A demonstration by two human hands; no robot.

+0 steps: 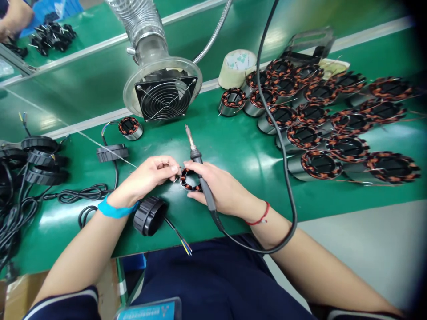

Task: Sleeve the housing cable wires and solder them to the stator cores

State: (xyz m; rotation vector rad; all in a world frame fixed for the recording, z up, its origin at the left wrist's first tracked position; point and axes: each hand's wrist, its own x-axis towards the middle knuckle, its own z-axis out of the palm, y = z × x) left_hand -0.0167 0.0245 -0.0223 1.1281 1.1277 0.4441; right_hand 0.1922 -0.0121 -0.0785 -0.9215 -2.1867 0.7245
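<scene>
My left hand [151, 175] is closed, its fingertips pinching at the left edge of a small copper-wound stator [189, 180] held just above the green bench. My right hand [224, 192] is closed too: it steadies the stator from the right and holds a black soldering iron [199, 168] whose metal tip points up and away. The iron's black cable [287, 186] loops over my right forearm. A black round cap [150, 215] with coloured wires lies under my left wrist.
A fume extractor fan [166, 97] on a hose stands behind my hands. Several wound stators [320, 129] crowd the right. One stator [130, 127] and a tape roll [236, 66] sit behind. Black caps and cables [40, 160] lie left. Another person's arm [15, 18] shows far left.
</scene>
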